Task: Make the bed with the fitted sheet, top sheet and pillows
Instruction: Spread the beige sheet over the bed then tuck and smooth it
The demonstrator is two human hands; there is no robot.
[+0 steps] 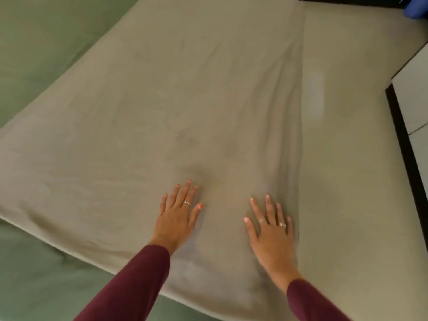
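A tan top sheet (162, 100) lies spread over the bed, covering most of the view. Beneath it, a green fitted sheet (39, 42) shows at the upper left and along the lower left. My left hand (178, 218) lies flat on the tan sheet, palm down, fingers spread. My right hand (271, 232) lies flat beside it, a little nearer the bed's right edge, fingers apart. Long creases run up the sheet from between and beyond my hands. The tan sheet hangs over the bed's right side (347, 135). No pillows are in view.
A dark bed frame or baseboard (403, 140) runs along the right, with pale floor tiles (414, 93) beyond it. A blue object (416, 8) sits at the top right corner. A dark strip lines the far top edge.
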